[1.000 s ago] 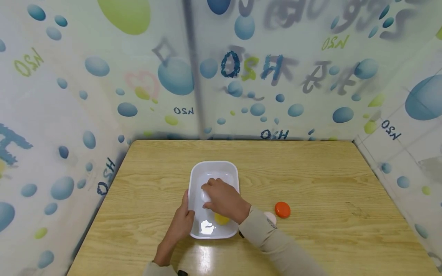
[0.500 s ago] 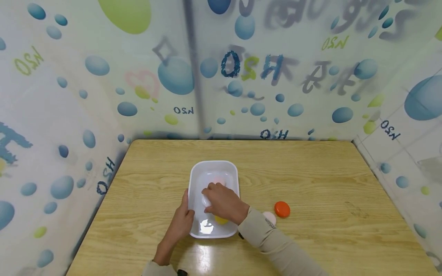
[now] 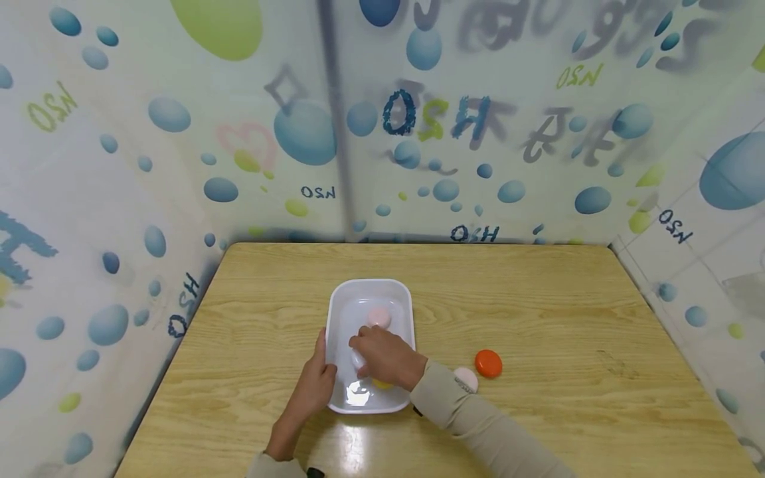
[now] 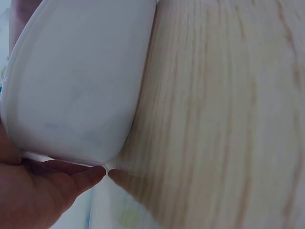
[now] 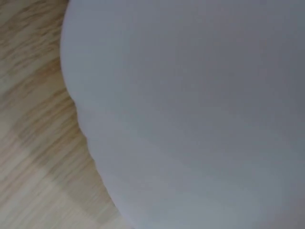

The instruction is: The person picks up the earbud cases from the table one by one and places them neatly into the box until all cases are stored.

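Note:
On the wooden table stands a deep white tray (image 3: 337,302). My left hand (image 3: 317,380) grips its left side; in the left wrist view the fingers (image 4: 88,177) reach along the tray's outer wall (image 4: 78,86). Inside the tray, my right hand (image 3: 385,355) has its fingers curled over a smooth white rounded object (image 3: 357,360), mostly hidden by the hand. Just beyond the knuckles lies a pale pink round piece (image 3: 379,317) on the tray floor. A yellow piece (image 3: 381,384) shows partly from under the right hand.
To the right of the tray, an orange-red disc (image 3: 489,364) lies on the table (image 3: 568,299). A pale pink disc (image 3: 467,380) sits beside it, close to the right sleeve (image 3: 472,418). Patterned walls enclose the table's back and sides.
My right hand has moved slightly toward me inside the tray with the white object, uncovering the pale pink piece and covering more of the yellow one. The left hand stays put.

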`<action>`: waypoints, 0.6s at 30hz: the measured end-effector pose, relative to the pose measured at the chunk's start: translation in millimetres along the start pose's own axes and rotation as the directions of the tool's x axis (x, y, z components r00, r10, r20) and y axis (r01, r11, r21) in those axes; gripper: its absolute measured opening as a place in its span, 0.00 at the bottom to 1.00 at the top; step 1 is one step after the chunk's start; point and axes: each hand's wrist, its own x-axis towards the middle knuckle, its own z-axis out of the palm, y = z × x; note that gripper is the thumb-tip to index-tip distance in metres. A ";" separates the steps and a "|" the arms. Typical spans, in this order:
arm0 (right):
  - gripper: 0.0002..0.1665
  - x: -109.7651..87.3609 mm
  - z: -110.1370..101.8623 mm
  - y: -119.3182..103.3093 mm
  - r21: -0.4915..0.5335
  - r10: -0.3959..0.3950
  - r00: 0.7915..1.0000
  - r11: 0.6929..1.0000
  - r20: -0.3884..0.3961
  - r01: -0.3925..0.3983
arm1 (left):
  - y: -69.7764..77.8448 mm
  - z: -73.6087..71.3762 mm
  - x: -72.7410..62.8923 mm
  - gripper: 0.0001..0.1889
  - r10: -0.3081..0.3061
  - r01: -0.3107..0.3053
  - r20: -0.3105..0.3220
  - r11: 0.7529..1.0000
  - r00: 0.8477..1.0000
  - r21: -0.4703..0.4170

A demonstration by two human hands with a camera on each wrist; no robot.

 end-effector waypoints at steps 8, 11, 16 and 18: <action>0.23 2.2 7.3 0.1 -0.059 -0.050 0.998 0.997 -0.026 0.049 | -0.9 1.1 -0.5 0.37 0.010 -0.010 -0.004 1.000 1.000 0.005; 0.22 3.9 11.0 1.3 -0.086 -0.076 0.997 0.994 -0.034 0.073 | -0.5 1.0 -0.5 0.38 0.014 -0.014 -0.004 1.000 1.000 -0.001; 0.22 6.2 15.2 3.5 -0.108 -0.090 0.995 0.990 -0.038 0.086 | 0.7 0.2 -0.6 0.38 0.016 -0.016 -0.001 1.000 1.000 -0.005; 0.23 6.9 16.2 4.4 -0.107 -0.089 0.995 0.991 -0.036 0.085 | 0.7 -0.3 -0.4 0.38 0.018 -0.018 -0.001 1.000 1.000 -0.002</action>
